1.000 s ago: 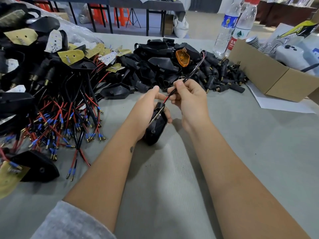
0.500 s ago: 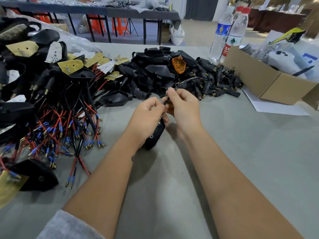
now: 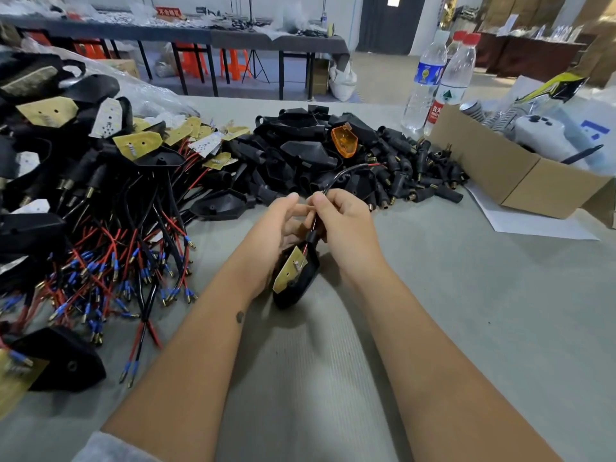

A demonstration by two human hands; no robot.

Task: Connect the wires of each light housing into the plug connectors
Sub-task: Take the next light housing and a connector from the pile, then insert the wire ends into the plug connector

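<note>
While the right hand (image 3: 346,225) pinches the red-and-black wires (image 3: 336,179) just above the plug connector (image 3: 312,235), the left hand (image 3: 276,235) cradles the black light housing (image 3: 293,281) from the side, fingers curled loosely round it, tip resting on the grey table (image 3: 466,311). What's new vs. a second ago: the housing has been turned so its yellow circuit board (image 3: 290,267) faces up, and the wires now run further through the connector, their free ends arcing out toward the pile of loose connectors (image 3: 410,175). That suggests the threading step on this unit is approx. done — the connector sits close against the housing neck, though how firmly it's seated can't be told. At left lies a heap of wired housings (image 3: 100,201); a cardboard box (image 3: 520,181) and water bottles (image 3: 443,78) stand at right — plenty of units apparently left to do.
</note>
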